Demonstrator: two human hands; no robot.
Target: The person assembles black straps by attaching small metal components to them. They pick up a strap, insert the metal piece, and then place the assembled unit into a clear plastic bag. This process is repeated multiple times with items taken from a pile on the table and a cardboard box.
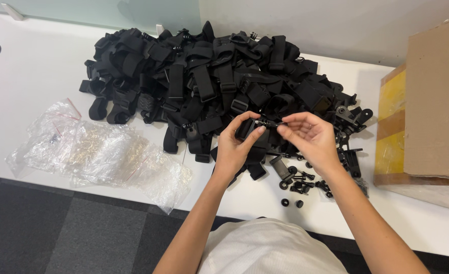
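Head view: both hands meet just above the near edge of a big heap of black straps [209, 76] that covers the middle of the white tabletop [26, 86]. The left hand [237, 144] is closed around a black strap mount [249, 129], thumb and forefinger pinching its top end. The right hand [311, 137] is narrowed to a fingertip pinch on a small black screw [274, 123] that bridges the gap between the two hands and touches the mount's top. Whether the screw is already seated in the mount I cannot tell; the parts are black on black and very small.

Below the right hand, a scatter of loose black knobs and screws [300, 182] lies on the tabletop, two of them near the front edge. Black plastic brackets [351, 119] sit at the right end of the heap. Crumpled clear plastic bags [102, 152] lie to the left, partly overhanging the front edge above the grey carpet floor [42, 228]. A cardboard box [427, 116] stands at the far right.

The risk I judge most likely: the screw is held only by fingertips, so a slip would drop it among the look-alike parts below or off the edge to the floor. The mount hangs over the heap, so its loose strap end could snag neighbouring straps. The knobs nearest the edge could roll off if a forearm brushes them.
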